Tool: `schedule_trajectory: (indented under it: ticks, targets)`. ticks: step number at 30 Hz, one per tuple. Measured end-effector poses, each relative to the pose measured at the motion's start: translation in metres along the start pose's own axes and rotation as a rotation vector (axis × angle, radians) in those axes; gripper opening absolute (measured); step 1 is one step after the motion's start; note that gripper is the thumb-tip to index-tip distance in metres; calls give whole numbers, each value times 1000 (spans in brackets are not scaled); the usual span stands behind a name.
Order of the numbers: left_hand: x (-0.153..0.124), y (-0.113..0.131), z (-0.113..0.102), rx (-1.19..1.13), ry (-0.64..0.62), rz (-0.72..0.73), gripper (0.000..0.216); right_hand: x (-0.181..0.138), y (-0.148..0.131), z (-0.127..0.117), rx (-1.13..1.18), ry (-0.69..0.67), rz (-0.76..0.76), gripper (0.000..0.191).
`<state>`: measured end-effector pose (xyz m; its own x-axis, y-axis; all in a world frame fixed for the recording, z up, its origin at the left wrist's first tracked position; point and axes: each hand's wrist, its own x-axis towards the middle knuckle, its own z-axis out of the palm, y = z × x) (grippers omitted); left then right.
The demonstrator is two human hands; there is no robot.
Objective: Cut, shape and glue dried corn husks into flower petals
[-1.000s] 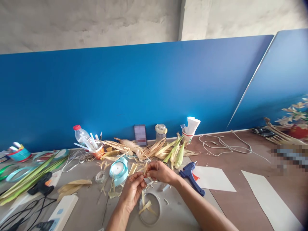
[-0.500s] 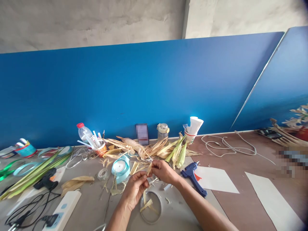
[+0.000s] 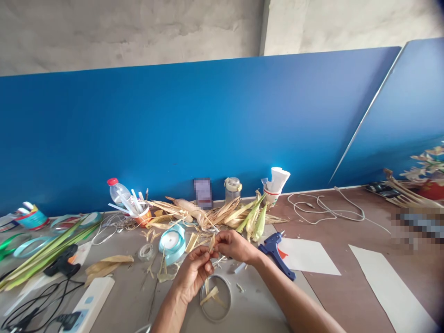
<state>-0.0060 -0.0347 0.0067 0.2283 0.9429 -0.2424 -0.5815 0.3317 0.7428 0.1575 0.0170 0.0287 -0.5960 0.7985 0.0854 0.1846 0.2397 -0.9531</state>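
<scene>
left hand [image 3: 192, 273]: fingers pinching low end of husk strip [image 3: 211, 242]
right hand [image 3: 235, 245]: fingers pinching strip's upper end
strip: held above ring [image 3: 231, 299]
crowded: ribbon spool [image 3: 171, 241] left, glue gun [image 3: 275, 250] right, husk pile [image 3: 222, 215] behind
open room: bare table [image 3: 347, 296] far right

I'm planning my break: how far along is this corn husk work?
Done: a few husk pieces lie in the ring. In hand: left hand and right hand pinch one husk strip. Remaining: the husk pile behind looks largely unused, and the glue gun lies aside.
</scene>
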Motion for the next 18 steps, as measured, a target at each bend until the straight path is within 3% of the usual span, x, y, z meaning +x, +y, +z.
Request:
schedule_trajectory:
  ticks: [9,18]
  targets:
    - [2,-2,0,28,19,36,15,1,0,-1,229,-78,54,13]
    - [2,0,3,116,79,132,16,3,5,3,215,19,79,14]
